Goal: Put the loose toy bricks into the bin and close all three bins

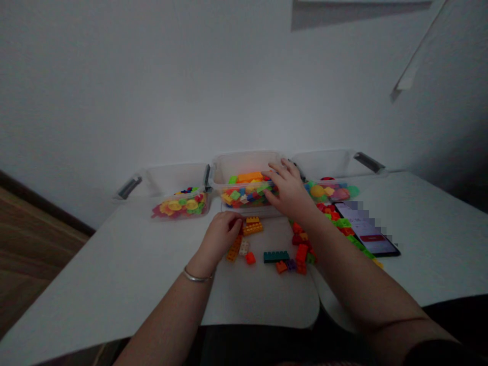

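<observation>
**Right grip [290, 190] over middle tub [244, 165], left grip [221, 236] by loose bricks [301, 252]**

Right grip spread wide, pressed down on the bricks at the near rim of the tub; we can't tell if it holds one. Left grip curled narrow on the white desk [114, 274], just beside a pair of yellow-orange bricks [252, 227]; we can't tell if anything is inside it. Bracelet [197, 277] on that wrist.

Out on the desk we have an orange brick [234, 248], a white brick [244, 247], a small red piece [250, 258] and a long teal brick [276, 256]. The loose bricks, mostly red and green, trail right toward a smartphone [368, 229] with a pixelated screen.

Left to deal with, as far as we can see: plenty of mixed bricks in the middle tub, filling its near end. Left tub [171, 178] holds flat yellow, green and red pieces. Right tub [335, 162] holds rounded yellow, pink and green pieces. Both tubs are clear plastic with dark handles.
</observation>
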Demonstrator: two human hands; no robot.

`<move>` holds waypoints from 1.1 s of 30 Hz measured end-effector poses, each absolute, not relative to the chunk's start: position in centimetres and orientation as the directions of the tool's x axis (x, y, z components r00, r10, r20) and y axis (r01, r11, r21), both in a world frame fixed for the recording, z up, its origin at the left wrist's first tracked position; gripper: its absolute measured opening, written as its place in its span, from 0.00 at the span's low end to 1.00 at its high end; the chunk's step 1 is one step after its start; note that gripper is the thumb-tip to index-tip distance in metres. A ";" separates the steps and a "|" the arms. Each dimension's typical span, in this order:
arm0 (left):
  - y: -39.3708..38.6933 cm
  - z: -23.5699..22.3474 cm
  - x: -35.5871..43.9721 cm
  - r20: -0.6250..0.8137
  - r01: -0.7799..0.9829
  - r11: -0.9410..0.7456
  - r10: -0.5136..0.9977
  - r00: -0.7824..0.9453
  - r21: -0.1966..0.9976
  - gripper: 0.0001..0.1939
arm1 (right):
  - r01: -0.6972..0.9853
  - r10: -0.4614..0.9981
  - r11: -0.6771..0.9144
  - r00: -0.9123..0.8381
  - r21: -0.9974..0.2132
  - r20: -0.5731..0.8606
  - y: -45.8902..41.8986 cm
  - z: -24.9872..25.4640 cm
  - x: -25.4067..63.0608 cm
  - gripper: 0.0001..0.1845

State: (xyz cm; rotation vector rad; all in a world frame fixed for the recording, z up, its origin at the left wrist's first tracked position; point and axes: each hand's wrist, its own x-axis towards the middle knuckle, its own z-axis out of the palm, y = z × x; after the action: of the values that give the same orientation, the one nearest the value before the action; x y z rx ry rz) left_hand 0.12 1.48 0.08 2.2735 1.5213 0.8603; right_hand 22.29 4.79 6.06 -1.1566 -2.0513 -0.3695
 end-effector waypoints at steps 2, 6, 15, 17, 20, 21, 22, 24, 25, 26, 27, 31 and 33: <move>1.4 0.1 0.2 0.322 0.744 -0.408 0.908 0.269 0.529 0.13 | 0.802 0.564 0.582 -0.280 -0.133 0.777 4.2 6.8 22.2 0.16; 1.3 0.2 0.1 0.337 0.745 -0.417 0.902 0.269 0.521 0.12 | 0.663 0.541 0.732 -0.425 -0.157 0.726 2.7 8.2 21.7 0.11; 1.6 0.2 -0.2 0.344 0.777 -0.409 0.901 0.263 0.478 0.10 | 0.638 0.643 0.765 -0.747 -0.090 0.167 1.7 6.5 19.4 0.09; 1.5 0.2 -0.1 0.344 0.774 -0.410 0.901 0.263 0.483 0.10 | 0.665 0.666 0.745 -0.734 -0.052 0.135 2.0 5.5 19.2 0.08; 1.5 0.2 -0.1 0.344 0.771 -0.410 0.902 0.262 0.488 0.10 | 0.691 0.686 0.723 -0.717 -0.005 0.128 2.4 4.4 19.1 0.08; 1.5 0.2 -0.1 0.347 0.772 -0.411 0.901 0.261 0.486 0.10 | 0.694 0.688 0.720 -0.715 0.003 0.124 2.4 4.2 19.1 0.08; 1.4 0.2 -0.1 0.351 0.774 -0.412 0.899 0.260 0.482 0.10 | 0.695 0.690 0.719 -0.714 0.006 0.120 2.4 4.1 19.0 0.08; 1.4 0.2 0.0 0.358 0.779 -0.414 0.897 0.260 0.471 0.10 | 0.695 0.690 0.719 -0.715 0.004 0.114 2.4 4.0 19.0 0.09; 1.4 0.2 0.0 0.360 0.780 -0.415 0.896 0.261 0.468 0.10 | 0.697 0.692 0.717 -0.713 0.001 0.113 2.3 3.9 19.0 0.09; 1.5 0.1 0.0 0.360 0.781 -0.415 0.896 0.261 0.466 0.10 | 0.700 0.696 0.714 -0.709 -0.001 0.113 2.3 3.9 19.1 0.08; 1.5 0.1 -0.1 0.358 0.780 -0.416 0.896 0.263 0.467 0.10 | 0.705 0.700 0.709 -0.704 -0.004 0.120 2.2 3.8 19.1 0.08; 1.5 0.0 -0.1 0.350 0.771 -0.425 0.894 0.278 0.475 0.11 | 0.708 0.701 0.706 -0.692 -0.025 0.174 2.0 3.6 19.3 0.09; 1.5 0.0 -0.2 0.355 0.765 -0.435 0.890 0.286 0.475 0.11 | 0.713 0.707 0.700 -0.688 -0.026 0.161 1.9 3.5 19.4 0.09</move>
State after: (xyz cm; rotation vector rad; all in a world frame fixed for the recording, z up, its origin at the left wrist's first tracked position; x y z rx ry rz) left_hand -0.18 1.53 0.01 2.3401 1.5340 0.8628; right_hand 19.38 1.95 3.51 -1.1565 -2.7481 -0.0575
